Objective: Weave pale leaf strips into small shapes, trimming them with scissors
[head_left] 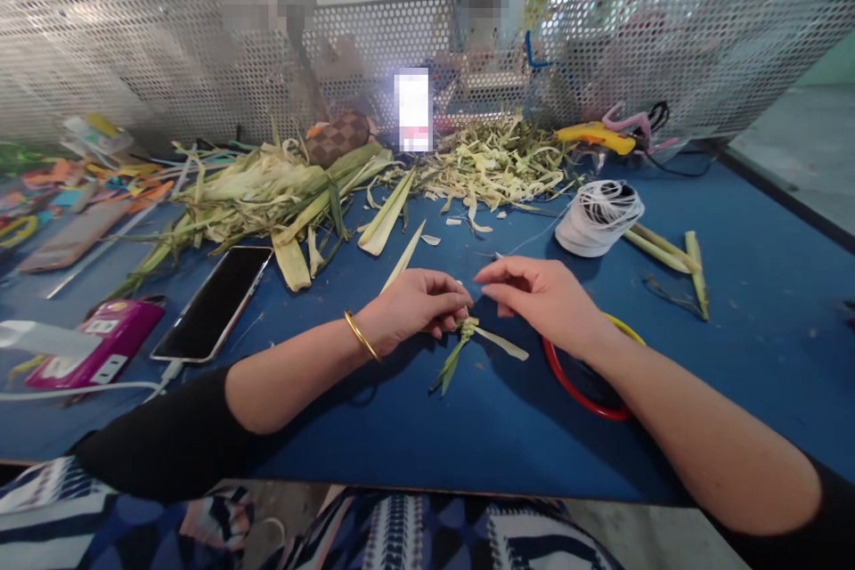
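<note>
My left hand (426, 307), with a gold bangle on its wrist, is closed in a pinch on a small braided corn husk piece (468, 329). Green and pale husk ends fan out below its fingertips. Close by on the right, my right hand (534, 289) has thumb and index finger drawn together. A thin white thread (534, 236) runs to this hand from the white thread spool (598, 218); its end is hidden at the fingers. Under my right wrist lies a red and yellow ring (578, 392).
Corn husks (267, 187) and shredded husk strips (500, 160) are heaped along the back by a perforated metal screen (374, 36). A black-screened phone (214, 303) with a cable and a purple box (100, 343) lie left. Husk stalks (695, 276) are on the right.
</note>
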`<state>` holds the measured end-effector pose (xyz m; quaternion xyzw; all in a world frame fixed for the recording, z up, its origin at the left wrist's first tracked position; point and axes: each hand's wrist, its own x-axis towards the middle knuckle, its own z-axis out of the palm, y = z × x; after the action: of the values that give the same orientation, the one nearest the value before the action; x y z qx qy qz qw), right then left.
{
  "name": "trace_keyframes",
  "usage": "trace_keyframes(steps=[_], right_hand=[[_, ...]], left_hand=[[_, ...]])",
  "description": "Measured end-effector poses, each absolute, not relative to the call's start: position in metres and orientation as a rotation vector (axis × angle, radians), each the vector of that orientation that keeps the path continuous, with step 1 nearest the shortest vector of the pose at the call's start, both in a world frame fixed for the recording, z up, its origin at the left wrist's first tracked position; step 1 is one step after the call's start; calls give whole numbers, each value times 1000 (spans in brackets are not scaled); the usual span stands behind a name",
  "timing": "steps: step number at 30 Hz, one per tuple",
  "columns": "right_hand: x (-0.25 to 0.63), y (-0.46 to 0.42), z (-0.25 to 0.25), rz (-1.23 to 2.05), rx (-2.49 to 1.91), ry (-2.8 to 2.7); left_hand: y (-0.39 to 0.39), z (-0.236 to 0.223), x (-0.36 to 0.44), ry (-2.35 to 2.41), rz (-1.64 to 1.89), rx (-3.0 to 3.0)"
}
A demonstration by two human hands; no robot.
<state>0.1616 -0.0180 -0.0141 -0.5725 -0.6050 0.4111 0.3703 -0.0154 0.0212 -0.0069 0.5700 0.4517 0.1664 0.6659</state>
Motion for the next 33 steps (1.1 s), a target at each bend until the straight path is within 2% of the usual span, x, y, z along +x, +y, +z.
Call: trace_keyframes(steps=[10,33], right_hand=[[158,-14,-25,915,-1549,-1876],[156,-16,-21,859,-1619,-1809]], left_hand=[[23,-7,-16,932,447,1317],[26,-5,-15,1017,398,1257]])
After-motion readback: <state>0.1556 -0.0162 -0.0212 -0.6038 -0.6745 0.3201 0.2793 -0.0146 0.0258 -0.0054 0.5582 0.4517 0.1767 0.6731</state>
